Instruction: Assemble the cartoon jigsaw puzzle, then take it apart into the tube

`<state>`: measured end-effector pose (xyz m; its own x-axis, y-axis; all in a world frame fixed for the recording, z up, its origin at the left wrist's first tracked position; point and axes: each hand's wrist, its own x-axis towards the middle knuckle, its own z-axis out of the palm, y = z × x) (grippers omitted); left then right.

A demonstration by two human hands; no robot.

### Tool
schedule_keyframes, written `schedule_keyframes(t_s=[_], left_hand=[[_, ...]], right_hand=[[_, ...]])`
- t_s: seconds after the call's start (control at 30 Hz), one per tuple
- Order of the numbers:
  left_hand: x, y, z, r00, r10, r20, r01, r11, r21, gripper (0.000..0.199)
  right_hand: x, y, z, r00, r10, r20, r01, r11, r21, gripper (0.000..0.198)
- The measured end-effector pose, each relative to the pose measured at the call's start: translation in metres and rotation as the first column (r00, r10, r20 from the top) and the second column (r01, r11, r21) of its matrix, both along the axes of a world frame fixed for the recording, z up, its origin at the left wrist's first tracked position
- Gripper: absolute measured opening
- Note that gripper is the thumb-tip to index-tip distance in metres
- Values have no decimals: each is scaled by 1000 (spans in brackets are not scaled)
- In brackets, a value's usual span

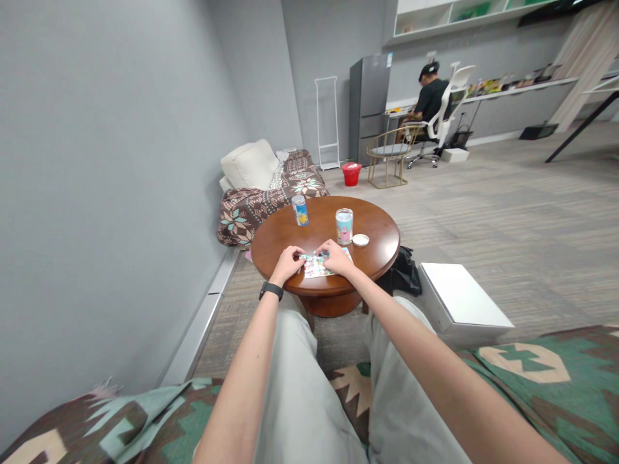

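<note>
Left hand (pixel 290 261) curls at the left edge of the flat, multicoloured printed sheet (pixel 316 269) on the round, brown wooden tabletop (pixel 271 238); the right hand (pixel 337 258), nearer, overlaps its right part. Its long axis seemingly runs crosswise. Whether either hand pinches the small pale-blue pieces (pixel 313 256) cannot be told.

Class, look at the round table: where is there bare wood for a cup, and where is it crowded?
Free on the round table: between the blue can and the decorated jar; also right of the white lid, up to the edge. Crowded: the near middle, with left hand and right hand at the colourful sheet.
</note>
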<state>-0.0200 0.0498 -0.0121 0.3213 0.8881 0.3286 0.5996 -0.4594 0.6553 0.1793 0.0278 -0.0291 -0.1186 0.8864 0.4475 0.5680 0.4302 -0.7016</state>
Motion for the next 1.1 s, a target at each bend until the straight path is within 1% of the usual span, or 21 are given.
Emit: schedule_keyframes(t_s=[0.1, 0.2, 0.3, 0.43, 0.63, 0.7, 0.77, 0.83, 0.93, 1.03, 1.1], left_hand=[[0, -2, 1, 999, 18, 27, -18, 1000, 1, 4], [0, -3, 3, 999, 34, 23, -34, 999, 5, 2], [0, -3, 4, 1000, 4, -11, -4, 1000, 24, 3], [-1, -3, 3, 995, -59, -75, 63, 996, 58, 12], [3, -1, -2, 984, -13, -179, 20, 999, 41, 20], [4, -1, -3, 982, 2, -190, 8, 998, 55, 24], [3, -2, -2, 984, 7, -179, 5, 998, 68, 28], [2, -3, 0, 989, -2, -151, 12, 998, 67, 28], [1, -4, 1, 992, -12, -125, 18, 999, 49, 23], [1, -4, 1, 987, -2, -159, 9, 999, 42, 21], [3, -3, 0, 981, 8, -193, 1, 999, 48, 20]], right_hand=[[0, 2, -1, 999, -32, -10, 32, 999, 17, 28], [0, 4, -2, 997, -77, -4, 77, 997, 17, 19], [0, 2, -1, 996, -87, 32, 87, 996, 25, 16], [-2, -1, 2, 987, -92, 132, 90, 996, 25, 22], [-5, -4, 5, 945, -62, 321, 55, 998, 30, 32], [-5, -5, 7, 941, -60, 334, 50, 998, 38, 37], [-5, -8, 10, 947, -76, 312, 62, 997, 55, 41], [-5, -11, 13, 949, -99, 298, 86, 995, 56, 40], [-6, -16, 19, 928, -107, 357, 106, 994, 22, 36], [-8, -20, 23, 899, -78, 430, 83, 997, 9, 35], [-8, -20, 23, 895, -57, 443, 54, 998, 19, 37]])
